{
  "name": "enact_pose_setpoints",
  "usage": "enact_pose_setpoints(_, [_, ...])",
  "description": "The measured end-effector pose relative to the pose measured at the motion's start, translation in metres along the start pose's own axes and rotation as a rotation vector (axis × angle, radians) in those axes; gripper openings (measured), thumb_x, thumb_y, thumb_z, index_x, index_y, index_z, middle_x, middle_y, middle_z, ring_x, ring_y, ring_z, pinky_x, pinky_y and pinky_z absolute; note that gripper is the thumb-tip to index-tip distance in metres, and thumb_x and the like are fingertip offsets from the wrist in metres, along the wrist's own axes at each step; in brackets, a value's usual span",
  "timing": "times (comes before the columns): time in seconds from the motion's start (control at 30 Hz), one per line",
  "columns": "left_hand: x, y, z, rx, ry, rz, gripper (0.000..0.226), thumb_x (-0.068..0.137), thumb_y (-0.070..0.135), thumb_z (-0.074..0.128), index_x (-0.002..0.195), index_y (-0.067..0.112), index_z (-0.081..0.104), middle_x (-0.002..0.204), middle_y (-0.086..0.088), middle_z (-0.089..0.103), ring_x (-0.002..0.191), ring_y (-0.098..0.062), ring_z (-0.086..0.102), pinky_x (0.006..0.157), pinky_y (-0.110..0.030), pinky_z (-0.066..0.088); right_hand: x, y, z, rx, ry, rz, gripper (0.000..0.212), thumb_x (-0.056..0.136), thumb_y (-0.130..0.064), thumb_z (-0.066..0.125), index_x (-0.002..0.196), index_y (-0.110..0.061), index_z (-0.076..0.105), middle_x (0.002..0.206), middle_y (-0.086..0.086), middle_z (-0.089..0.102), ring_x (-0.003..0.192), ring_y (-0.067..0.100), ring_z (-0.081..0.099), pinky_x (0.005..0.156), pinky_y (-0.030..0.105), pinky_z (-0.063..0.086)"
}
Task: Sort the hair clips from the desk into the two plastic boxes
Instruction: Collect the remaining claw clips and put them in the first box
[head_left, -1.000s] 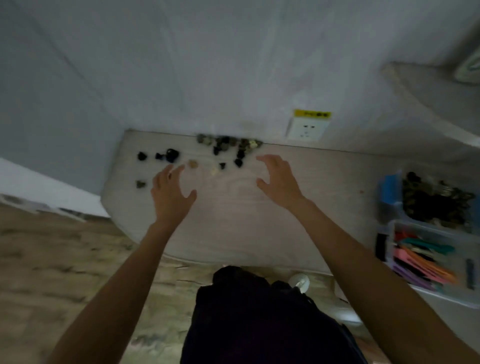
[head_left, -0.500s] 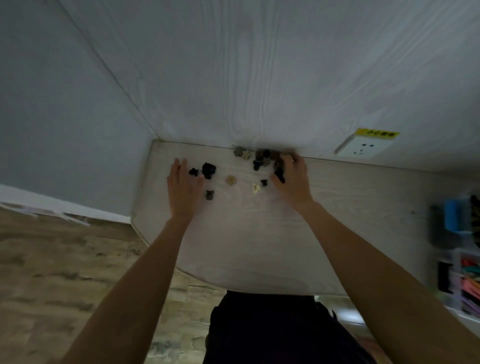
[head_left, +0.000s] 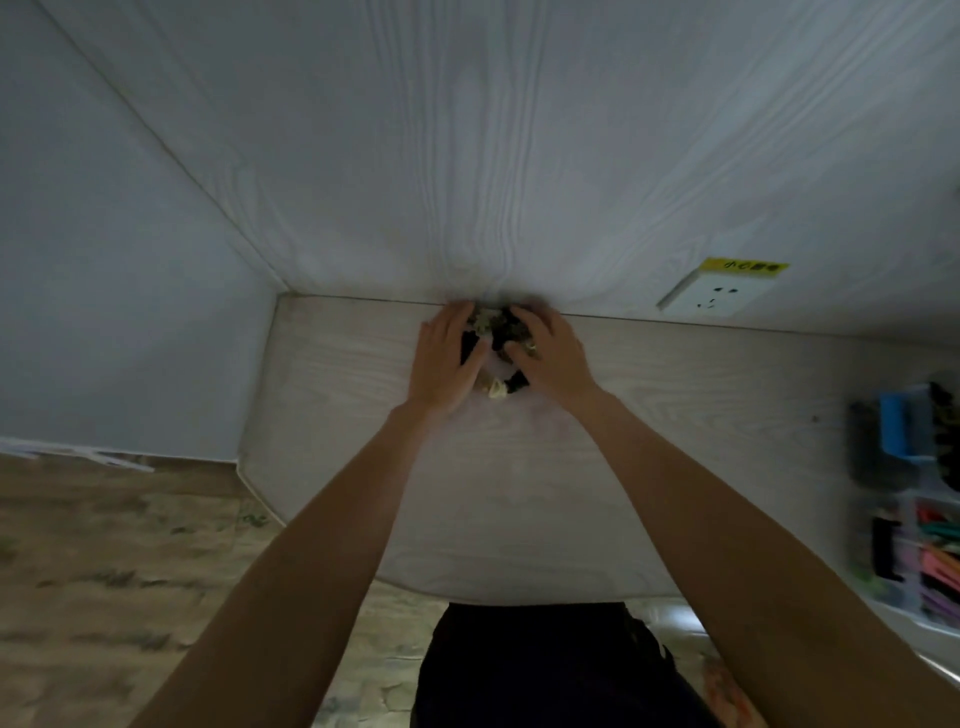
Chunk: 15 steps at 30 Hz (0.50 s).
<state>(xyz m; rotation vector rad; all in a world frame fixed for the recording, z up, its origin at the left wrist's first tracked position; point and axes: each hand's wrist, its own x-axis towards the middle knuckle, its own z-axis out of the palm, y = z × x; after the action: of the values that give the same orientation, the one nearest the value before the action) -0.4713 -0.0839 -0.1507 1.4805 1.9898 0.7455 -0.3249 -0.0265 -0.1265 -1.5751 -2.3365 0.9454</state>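
Note:
A heap of small hair clips (head_left: 494, 328), mostly black and olive, lies at the back of the pale desk (head_left: 519, 493) against the wall. My left hand (head_left: 447, 358) cups the heap from the left and my right hand (head_left: 550, 353) cups it from the right, fingers curled around the clips. A cream clip (head_left: 497, 388) and a black one (head_left: 518, 383) peek out between my palms. At the far right stand two plastic boxes: one with dark clips (head_left: 935, 431) and a clear one with long coloured clips (head_left: 930, 561).
A white wall socket (head_left: 714, 296) with a yellow label sits on the wall right of my hands. The desk's left edge drops to a wood-pattern floor (head_left: 119, 571). My dark-clothed lap (head_left: 550, 670) is under the desk's front edge.
Both hands swept inward across the desk and came together at the back wall, gathering the scattered clips into one heap between them. The camera view shifted left.

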Motion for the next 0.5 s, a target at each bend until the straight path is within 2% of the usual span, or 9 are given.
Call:
enact_pose_setpoints(0.07, [0.000,0.003,0.004,-0.002,-0.041,0.031,0.055,0.093,0.045,0.033,0.139,0.016,0.036,0.147,-0.005,0.037,0.137,-0.019,0.028,0.117,-0.036,0.018,0.001,-0.001,0.005,-0.023,-0.044,-0.010,0.063,0.079,-0.050,0.036,0.134,-0.021,0.045,0.139,0.010,0.046,0.126,0.029,0.044,0.106,0.045,0.036])
enact_pose_setpoints(0.17, [-0.018,0.010,0.014,-0.100,-0.080,0.032,0.052,0.092,0.043,0.036,0.135,0.014,0.042,0.141,-0.007,0.041,0.132,-0.021,0.033,0.114,-0.037,0.025,-0.018,0.004,0.005,0.063,-0.064,-0.030,0.048,0.086,-0.032,0.050,0.131,-0.013,0.048,0.135,0.013,0.047,0.121,0.030,0.047,0.105,0.042,0.037])
enact_pose_setpoints(0.23, [-0.037,0.017,0.023,-0.132,-0.116,0.035,0.056,0.091,0.047,0.035,0.135,0.014,0.041,0.142,-0.008,0.039,0.133,-0.021,0.030,0.115,-0.037,0.024,-0.041,0.013,0.003,0.124,-0.074,-0.042,0.046,0.088,-0.029,0.052,0.130,-0.011,0.048,0.136,0.014,0.043,0.123,0.029,0.045,0.106,0.036,0.035])
enact_pose_setpoints(0.33, [-0.066,0.030,0.036,-0.144,-0.148,0.053,0.063,0.088,0.053,0.030,0.135,0.012,0.042,0.142,-0.008,0.040,0.137,-0.022,0.027,0.116,-0.041,0.022,-0.078,0.028,-0.001,0.169,-0.096,-0.044,0.051,0.088,-0.037,0.048,0.133,-0.013,0.044,0.142,0.012,0.036,0.131,0.024,0.036,0.112,0.034,0.029])
enact_pose_setpoints(0.43, [-0.086,0.043,0.045,-0.200,-0.168,0.021,0.059,0.091,0.050,0.032,0.137,0.015,0.040,0.145,-0.005,0.039,0.140,-0.019,0.022,0.117,-0.045,0.016,-0.105,0.036,-0.004,0.225,-0.113,0.034,0.051,0.091,-0.027,0.056,0.138,-0.018,0.038,0.151,0.008,0.025,0.140,0.022,0.024,0.117,0.035,0.021])
enact_pose_setpoints(0.5, [-0.095,0.047,0.046,-0.212,-0.165,-0.009,0.065,0.087,0.057,0.028,0.139,0.019,0.038,0.148,-0.002,0.036,0.142,-0.017,0.021,0.118,-0.047,0.012,-0.120,0.041,-0.006,0.229,-0.089,0.084,0.060,0.088,-0.025,0.061,0.140,-0.017,0.033,0.154,0.009,0.019,0.142,0.022,0.017,0.117,0.036,0.018])
